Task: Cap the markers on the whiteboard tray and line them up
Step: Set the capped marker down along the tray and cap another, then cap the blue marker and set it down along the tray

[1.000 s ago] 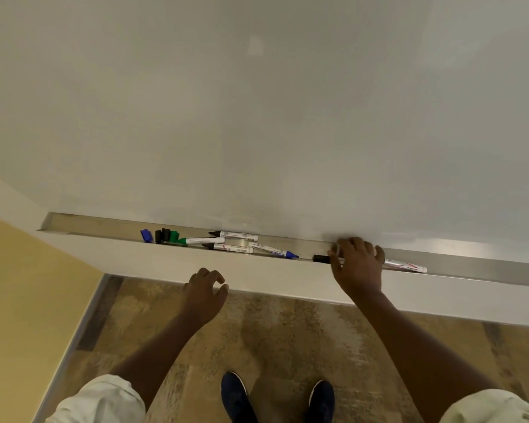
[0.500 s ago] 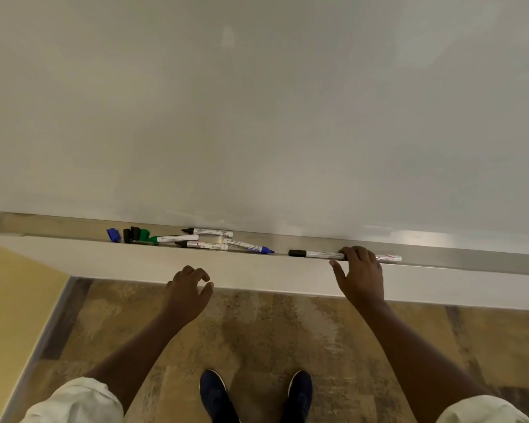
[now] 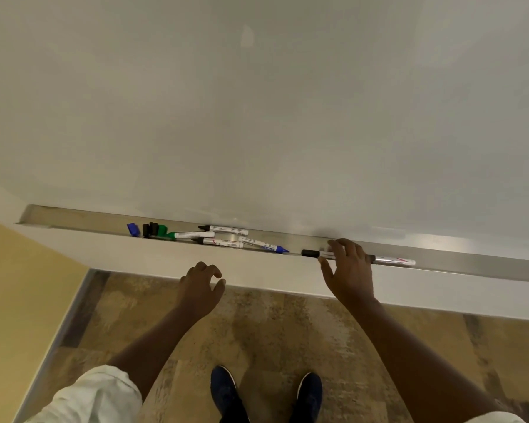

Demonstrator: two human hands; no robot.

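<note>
Head view: one big whiteboard (image 3: 257, 102) fills the top, and one long metal tray (image 3: 471, 265) runs along its bottom edge. Two arms reach up from below. The right hand (image 3: 348, 270) lies over the tray near its middle, fingers bent over a black-capped marker (image 3: 310, 253); I cannot tell if it grips it. Just right of that hand lies one more marker (image 3: 394, 261), end to end with it. The left hand (image 3: 200, 288) hangs below the tray's front edge, fingers loosely curled, holding nothing. Toward the tray's left end lie four more markers in a messy bunch: two with bare black tips (image 3: 225, 229) (image 3: 219, 242), one green marker (image 3: 187, 235) and one blue marker (image 3: 264, 245). Left of them sit loose caps: one blue cap (image 3: 133, 229), two black caps (image 3: 148, 229), one green cap (image 3: 162, 229). Two dark blue shoes (image 3: 226, 395) stand on the floor.
</note>
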